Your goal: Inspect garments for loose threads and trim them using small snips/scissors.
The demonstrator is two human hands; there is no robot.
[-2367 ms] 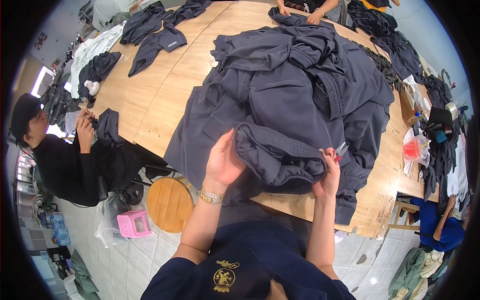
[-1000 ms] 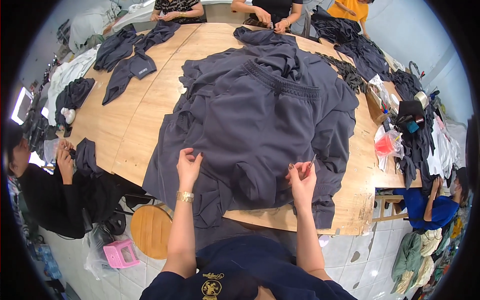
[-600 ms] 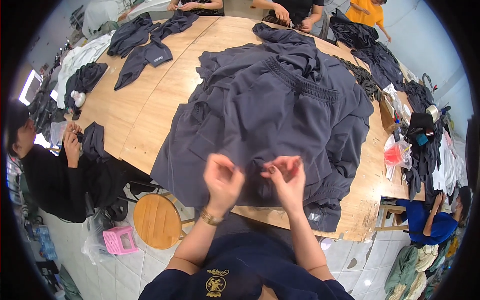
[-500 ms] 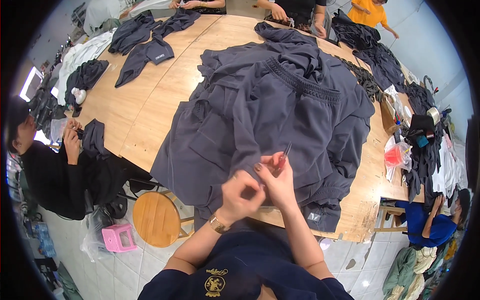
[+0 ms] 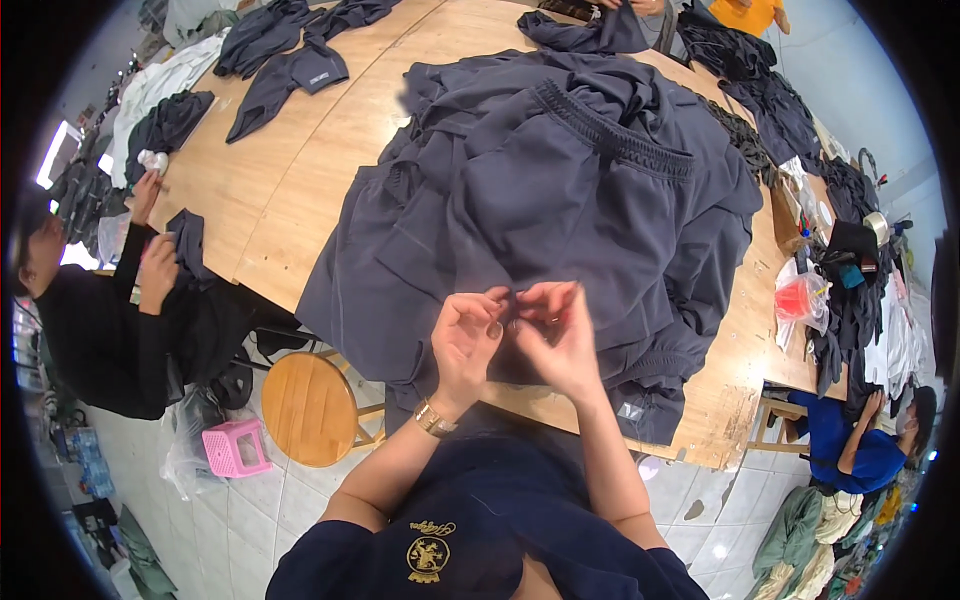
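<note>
A pile of dark grey garments (image 5: 560, 190) with an elastic waistband on top covers the near half of the wooden table (image 5: 290, 190). My left hand (image 5: 465, 345) and my right hand (image 5: 555, 335) are raised together just above the pile's near edge. Their fingertips meet and pinch a small bit of the grey cloth between them. What exactly sits between the fingertips is too small to make out. A gold watch is on my left wrist.
A round wooden stool (image 5: 312, 405) and a small pink stool (image 5: 235, 448) stand on the tiled floor at lower left. A person in black (image 5: 110, 320) handles dark cloth at the left. A person in blue (image 5: 850, 450) sits right. More dark garments (image 5: 290, 65) lie far left.
My hands, earlier spread apart on the garment's near edge, have come together in the middle with fingertips touching. The cloth under them is flatter than before.
</note>
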